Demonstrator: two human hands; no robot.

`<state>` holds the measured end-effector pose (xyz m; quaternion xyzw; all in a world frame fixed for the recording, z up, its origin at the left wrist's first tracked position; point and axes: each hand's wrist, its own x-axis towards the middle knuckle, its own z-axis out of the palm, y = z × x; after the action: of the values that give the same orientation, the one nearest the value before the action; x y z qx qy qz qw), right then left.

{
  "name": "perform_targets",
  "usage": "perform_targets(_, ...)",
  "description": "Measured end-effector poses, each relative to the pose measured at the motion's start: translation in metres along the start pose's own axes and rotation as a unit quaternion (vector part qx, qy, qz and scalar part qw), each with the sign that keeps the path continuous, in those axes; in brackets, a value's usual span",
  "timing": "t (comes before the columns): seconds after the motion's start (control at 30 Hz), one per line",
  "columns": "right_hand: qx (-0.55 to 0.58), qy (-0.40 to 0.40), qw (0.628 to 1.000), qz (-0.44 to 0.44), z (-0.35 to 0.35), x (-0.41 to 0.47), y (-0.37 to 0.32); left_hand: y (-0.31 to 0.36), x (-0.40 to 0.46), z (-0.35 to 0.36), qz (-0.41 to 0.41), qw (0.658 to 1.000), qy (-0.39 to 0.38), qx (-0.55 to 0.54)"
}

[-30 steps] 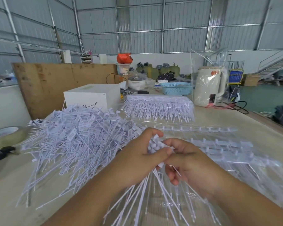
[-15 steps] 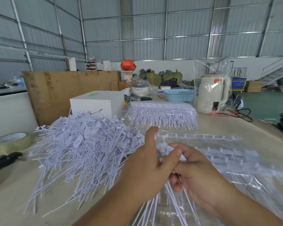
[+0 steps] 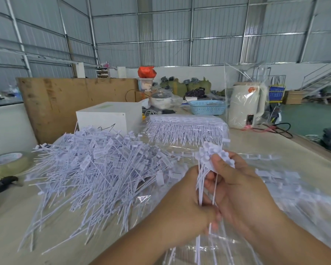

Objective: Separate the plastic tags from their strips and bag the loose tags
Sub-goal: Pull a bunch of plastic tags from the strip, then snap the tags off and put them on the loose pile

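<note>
We have lifted the bunch of tags (image 3: 212,155) higher than a moment ago, its heads now fanned above our right hand (image 3: 237,190), which grips them, while our left hand (image 3: 182,213) has slid down to pinch the stems. Left of the bunch lies the heap of loose tags (image 3: 96,173) on the pale table (image 3: 11,226); beyond the bunch sits a bagged stack of strips (image 3: 187,127), with a white box (image 3: 109,115), blue basket (image 3: 206,107) and corrugated metal walls (image 3: 218,31) behind.
</note>
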<state>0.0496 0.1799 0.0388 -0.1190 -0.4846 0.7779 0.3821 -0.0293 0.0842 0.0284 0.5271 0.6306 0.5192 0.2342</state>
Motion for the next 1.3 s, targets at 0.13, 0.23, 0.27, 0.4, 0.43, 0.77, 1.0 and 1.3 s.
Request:
perform_targets(0.13,0.027,-0.055,0.998,0.003,0.002,-0.001,0.0,0.007,-0.002,-0.014,-0.013,0.999,0.035,0.012)
perform_targets(0.23,-0.079,-0.036,0.996,0.008,0.001,-0.001,-0.002,0.007,0.0,-0.038,0.021,0.994,0.096,0.053)
perform_targets(0.27,-0.149,-0.034,0.988,0.008,0.0,-0.002,-0.003,0.006,0.001,-0.048,0.003,0.989,0.134,0.06)
perform_targets(0.4,-0.332,-0.091,0.939,-0.006,0.003,-0.017,-0.007,-0.011,0.002,-0.092,-0.065,0.944,0.272,0.175)
perform_targets(0.43,-0.383,-0.118,0.916,-0.013,0.004,-0.021,-0.007,-0.015,0.001,-0.101,-0.087,0.927,0.291,0.22)
perform_targets(0.77,-0.682,-0.305,0.664,-0.014,0.01,-0.035,-0.006,-0.037,0.003,-0.122,-0.176,0.783,0.314,0.508)
perform_targets(1.0,-0.765,-0.207,0.609,-0.035,-0.001,-0.025,0.002,-0.043,0.006,-0.119,-0.181,0.741,0.313,0.566)
perform_targets(1.3,-0.807,-0.151,0.559,-0.118,-0.008,-0.016,0.016,-0.034,0.008,-0.11,-0.093,0.756,0.327,0.56)
